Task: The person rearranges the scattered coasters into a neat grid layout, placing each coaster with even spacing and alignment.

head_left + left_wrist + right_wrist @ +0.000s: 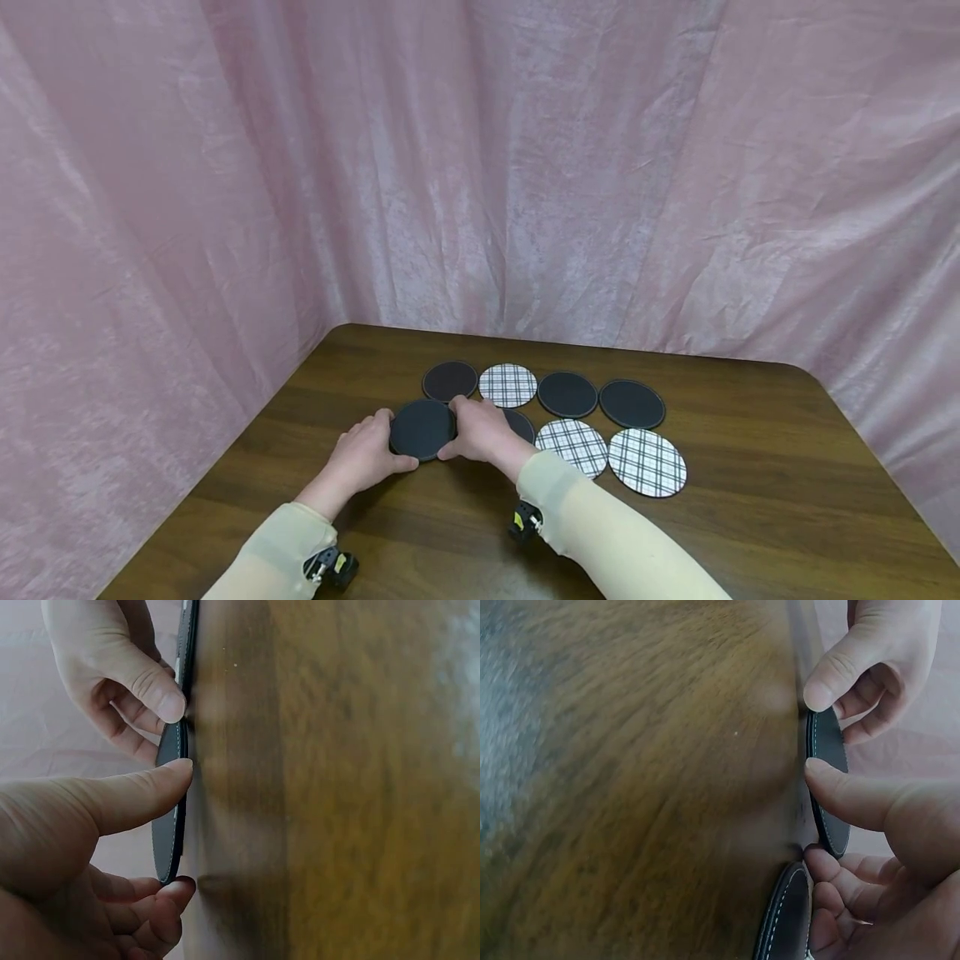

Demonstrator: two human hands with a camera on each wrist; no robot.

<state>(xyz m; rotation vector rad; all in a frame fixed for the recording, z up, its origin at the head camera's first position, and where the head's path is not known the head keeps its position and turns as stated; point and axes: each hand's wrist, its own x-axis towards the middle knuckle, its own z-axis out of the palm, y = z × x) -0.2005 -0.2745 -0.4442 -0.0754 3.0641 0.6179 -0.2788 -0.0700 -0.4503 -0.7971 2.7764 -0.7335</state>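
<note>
A round black coaster (422, 429) with a stitched rim is held between my two hands at the left end of the front row. My left hand (363, 454) grips its left edge, thumb at the near side and fingers at the far side. On the opposite edge, my right hand (480, 427) holds it the same way. Seen edge-on in the left wrist view, the coaster (169, 825) is at or just above the tabletop; I cannot tell which. A dark coaster (519, 423) lies right of my right hand, partly covered by it.
Behind are a dark brown coaster (450, 381), a plaid coaster (507, 385) and two black coasters (567, 394). Two white plaid coasters (647, 462) lie at the front right. The wooden table (780, 500) ends at pink curtains (570, 183).
</note>
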